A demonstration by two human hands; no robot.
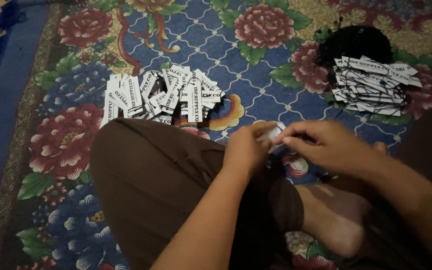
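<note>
My left hand (246,147) and my right hand (326,145) meet above my crossed legs, both pinching one small white paper tag (274,134). The tag is mostly hidden by my fingers. A loose pile of white printed tags (161,95) lies on the carpet ahead to the left. A second pile of white tags with black strings (373,85) lies ahead to the right, beside a bundle of black strings (356,42).
I sit cross-legged on a flowered carpet (256,70) with a blue border on the left. My knee in brown trousers (146,170) and my bare foot (333,220) fill the foreground.
</note>
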